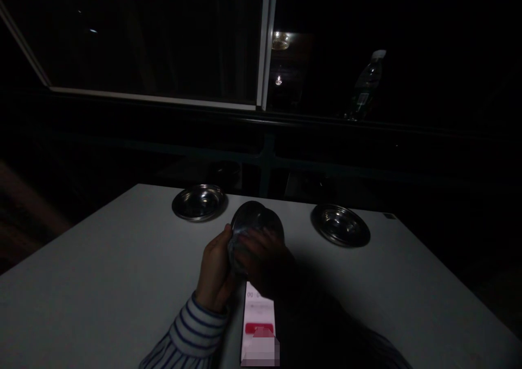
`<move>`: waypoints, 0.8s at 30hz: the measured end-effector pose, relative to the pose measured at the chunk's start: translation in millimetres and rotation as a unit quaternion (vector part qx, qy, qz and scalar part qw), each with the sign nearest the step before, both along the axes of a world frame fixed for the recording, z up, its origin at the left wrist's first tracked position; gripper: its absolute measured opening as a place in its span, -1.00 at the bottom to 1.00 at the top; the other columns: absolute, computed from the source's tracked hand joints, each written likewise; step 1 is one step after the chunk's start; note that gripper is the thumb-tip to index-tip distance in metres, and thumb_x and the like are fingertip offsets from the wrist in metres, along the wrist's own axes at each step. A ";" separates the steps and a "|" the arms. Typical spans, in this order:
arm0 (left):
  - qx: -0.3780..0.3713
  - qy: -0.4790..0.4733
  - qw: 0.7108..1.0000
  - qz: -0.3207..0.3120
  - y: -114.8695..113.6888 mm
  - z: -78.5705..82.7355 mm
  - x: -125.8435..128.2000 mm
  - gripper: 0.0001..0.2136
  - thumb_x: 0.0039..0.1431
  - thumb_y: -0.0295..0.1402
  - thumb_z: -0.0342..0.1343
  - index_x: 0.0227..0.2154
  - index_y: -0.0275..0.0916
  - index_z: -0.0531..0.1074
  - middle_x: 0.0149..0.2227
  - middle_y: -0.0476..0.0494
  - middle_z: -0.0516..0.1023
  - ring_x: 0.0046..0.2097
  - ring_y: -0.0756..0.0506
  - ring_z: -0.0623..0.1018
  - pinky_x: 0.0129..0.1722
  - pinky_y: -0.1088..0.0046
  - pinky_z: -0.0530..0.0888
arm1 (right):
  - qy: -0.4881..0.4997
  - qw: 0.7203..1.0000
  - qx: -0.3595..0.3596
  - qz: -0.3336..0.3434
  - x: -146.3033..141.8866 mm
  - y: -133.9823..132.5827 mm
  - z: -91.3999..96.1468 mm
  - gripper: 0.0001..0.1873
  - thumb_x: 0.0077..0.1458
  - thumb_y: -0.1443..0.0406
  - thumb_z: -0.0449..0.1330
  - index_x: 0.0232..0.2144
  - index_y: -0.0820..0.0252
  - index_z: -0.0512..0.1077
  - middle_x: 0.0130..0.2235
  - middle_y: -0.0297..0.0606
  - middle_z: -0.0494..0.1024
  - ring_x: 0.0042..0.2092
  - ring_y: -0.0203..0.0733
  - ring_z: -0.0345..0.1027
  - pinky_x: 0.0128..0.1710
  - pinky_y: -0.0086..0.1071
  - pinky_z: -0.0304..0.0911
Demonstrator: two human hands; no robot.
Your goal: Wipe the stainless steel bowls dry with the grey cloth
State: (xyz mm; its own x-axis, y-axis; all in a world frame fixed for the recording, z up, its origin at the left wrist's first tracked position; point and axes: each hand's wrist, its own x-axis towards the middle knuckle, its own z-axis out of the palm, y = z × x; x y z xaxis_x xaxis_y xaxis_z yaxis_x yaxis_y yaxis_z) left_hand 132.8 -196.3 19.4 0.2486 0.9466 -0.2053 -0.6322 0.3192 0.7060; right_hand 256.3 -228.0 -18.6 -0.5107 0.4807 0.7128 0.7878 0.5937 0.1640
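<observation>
The scene is very dark. My left hand [215,274] grips the left side of a steel bowl [253,222] that is tilted up, its base facing away from me, above the white table [101,282]. In shadow, my right hand [263,257] presses against the lower right of the same bowl, fingers curled on its rim. Just below the hands a phone [259,325] lies on the table with its screen lit, showing a red button.
Two more steel bowls rest on the table's far side, one to the left [199,202] and one to the right [340,225]. Behind them runs a dark ledge with a plastic bottle [365,88] and a window frame [263,42].
</observation>
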 end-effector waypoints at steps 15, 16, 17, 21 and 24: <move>0.086 0.106 0.989 0.048 10.3 23.9 -1.5 -0.81 -0.13 -0.30 0.16 -0.49 -0.36 0.48 -0.60 -0.07 0.48 -0.49 -0.03 0.45 -0.54 0.55 0.31 | 0.273 0.942 -0.190 -0.054 23.0 52.7 61.6 -0.71 0.08 0.34 -0.07 -0.18 0.23 0.35 -0.13 -0.16 0.43 -0.08 -0.19 0.27 -0.05 -0.27 0.18; 0.086 0.098 0.990 0.049 12.7 24.8 -0.6 -0.82 -0.13 -0.32 0.16 -0.49 -0.36 0.48 -0.58 -0.07 0.49 -0.46 -0.03 0.46 -0.52 0.55 0.32 | 0.243 0.955 -0.166 -0.040 16.4 50.6 63.3 -0.69 0.07 0.36 -0.07 -0.15 0.26 0.34 -0.09 -0.15 0.40 -0.03 -0.19 0.23 0.00 -0.28 0.14; 0.085 0.090 0.991 0.053 14.8 25.2 -0.3 -0.82 -0.13 -0.33 0.16 -0.47 -0.36 0.48 -0.57 -0.07 0.50 -0.45 -0.03 0.46 -0.50 0.54 0.33 | 0.211 0.966 -0.144 -0.027 10.2 47.7 63.0 -0.67 0.06 0.37 -0.07 -0.12 0.28 0.32 -0.06 -0.14 0.38 0.01 -0.19 0.18 0.04 -0.27 0.09; 0.081 0.061 0.992 0.077 20.0 21.7 -2.3 -0.84 -0.15 -0.37 0.17 -0.46 -0.35 0.47 -0.52 -0.07 0.51 -0.41 -0.02 0.48 -0.43 0.54 0.36 | 0.082 0.993 -0.085 0.016 -6.6 32.4 47.7 -0.62 0.05 0.35 -0.07 -0.07 0.31 0.29 0.04 -0.12 0.29 0.13 -0.11 -0.01 0.11 -0.15 -0.04; 0.080 0.064 0.993 0.062 21.3 16.3 -4.2 -0.85 -0.14 -0.37 0.16 -0.47 -0.35 0.47 -0.54 -0.07 0.51 -0.43 -0.02 0.48 -0.45 0.54 0.37 | 0.028 0.997 -0.070 0.030 -10.6 26.9 39.6 -0.64 0.04 0.33 -0.05 -0.10 0.29 0.32 0.03 -0.13 0.30 0.14 -0.07 -0.04 0.12 -0.10 -0.08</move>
State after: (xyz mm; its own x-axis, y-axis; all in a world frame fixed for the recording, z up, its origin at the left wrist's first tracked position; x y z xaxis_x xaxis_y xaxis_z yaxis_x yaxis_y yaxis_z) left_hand 128.6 -175.0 35.7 0.1091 0.9914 -0.0717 -0.5611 0.1210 0.8188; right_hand 245.6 -201.1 21.0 -0.5029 0.5467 0.6695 0.7551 0.6547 0.0327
